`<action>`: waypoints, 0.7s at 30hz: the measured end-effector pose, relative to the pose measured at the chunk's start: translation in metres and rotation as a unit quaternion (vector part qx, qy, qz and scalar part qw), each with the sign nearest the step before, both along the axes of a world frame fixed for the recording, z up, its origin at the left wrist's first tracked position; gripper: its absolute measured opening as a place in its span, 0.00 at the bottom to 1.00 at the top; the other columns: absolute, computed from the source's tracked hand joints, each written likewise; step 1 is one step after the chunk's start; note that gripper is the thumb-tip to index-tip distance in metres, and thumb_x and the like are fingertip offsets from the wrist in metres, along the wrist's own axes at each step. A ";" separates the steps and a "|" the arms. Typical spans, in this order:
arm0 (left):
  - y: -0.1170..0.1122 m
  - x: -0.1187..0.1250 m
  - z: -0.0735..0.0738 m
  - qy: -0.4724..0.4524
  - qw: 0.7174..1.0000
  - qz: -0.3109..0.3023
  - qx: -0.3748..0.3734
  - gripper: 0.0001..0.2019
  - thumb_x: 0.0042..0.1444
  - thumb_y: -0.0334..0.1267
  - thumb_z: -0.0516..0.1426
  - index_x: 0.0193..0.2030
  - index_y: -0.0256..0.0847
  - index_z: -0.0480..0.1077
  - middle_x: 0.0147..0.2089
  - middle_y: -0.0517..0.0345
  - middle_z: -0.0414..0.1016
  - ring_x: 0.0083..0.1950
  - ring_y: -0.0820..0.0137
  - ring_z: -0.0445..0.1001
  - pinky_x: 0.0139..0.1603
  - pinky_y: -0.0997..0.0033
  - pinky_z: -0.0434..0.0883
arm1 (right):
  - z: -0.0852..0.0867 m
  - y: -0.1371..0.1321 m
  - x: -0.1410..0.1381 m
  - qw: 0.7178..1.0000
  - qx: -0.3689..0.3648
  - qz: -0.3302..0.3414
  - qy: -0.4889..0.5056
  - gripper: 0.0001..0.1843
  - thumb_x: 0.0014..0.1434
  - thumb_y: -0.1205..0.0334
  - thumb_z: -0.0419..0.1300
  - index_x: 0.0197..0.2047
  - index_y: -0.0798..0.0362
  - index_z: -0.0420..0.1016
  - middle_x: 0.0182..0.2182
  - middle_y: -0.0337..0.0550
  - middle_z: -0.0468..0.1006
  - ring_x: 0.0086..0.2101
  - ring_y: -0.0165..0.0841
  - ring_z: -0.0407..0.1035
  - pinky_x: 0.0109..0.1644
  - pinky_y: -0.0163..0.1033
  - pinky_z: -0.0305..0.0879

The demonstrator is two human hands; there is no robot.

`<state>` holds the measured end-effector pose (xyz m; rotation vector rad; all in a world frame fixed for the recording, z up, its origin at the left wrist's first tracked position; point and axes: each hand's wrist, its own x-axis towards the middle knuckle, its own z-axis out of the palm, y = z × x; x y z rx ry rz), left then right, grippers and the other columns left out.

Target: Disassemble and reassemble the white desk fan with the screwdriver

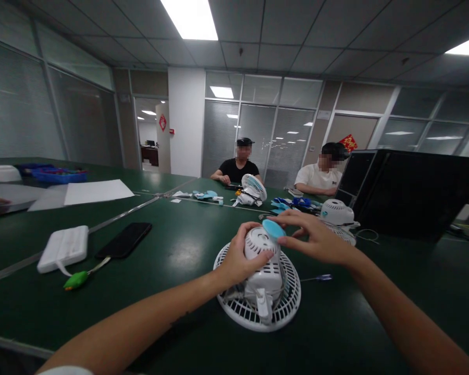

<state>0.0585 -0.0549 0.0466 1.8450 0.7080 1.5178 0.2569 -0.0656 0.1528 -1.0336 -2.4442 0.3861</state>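
A white fan (266, 281) lies with its round slatted grille (254, 324) down on the green table and its motor housing upward. My left hand (244, 258) wraps around the housing near its top, thumb on the near side. My right hand (307, 234) pinches a light blue round cap (273, 228) by its right edge. The cap is tilted over the top of the housing; whether it touches the housing is hard to tell. Just right of the grille lies a screwdriver (323, 277) with a clear bluish handle.
A black phone (125, 240), a white power bank (64, 247) and a green cable piece (76, 280) lie at left. Behind my right hand is another fan (336, 212), beside a large black monitor (418, 192). Two people sit across the table, near a third fan (252, 191).
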 end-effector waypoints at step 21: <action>-0.001 0.002 0.001 -0.003 1.000 -0.005 -0.008 0.33 0.50 0.42 0.64 0.59 0.41 0.55 0.58 0.46 0.69 0.58 0.58 0.70 0.62 0.55 0.65 | 0.012 0.012 -0.017 0.996 -0.034 0.045 -0.063 0.22 0.57 0.47 0.63 0.50 0.48 0.80 0.50 0.48 0.72 0.47 0.40 0.68 0.45 0.43 0.69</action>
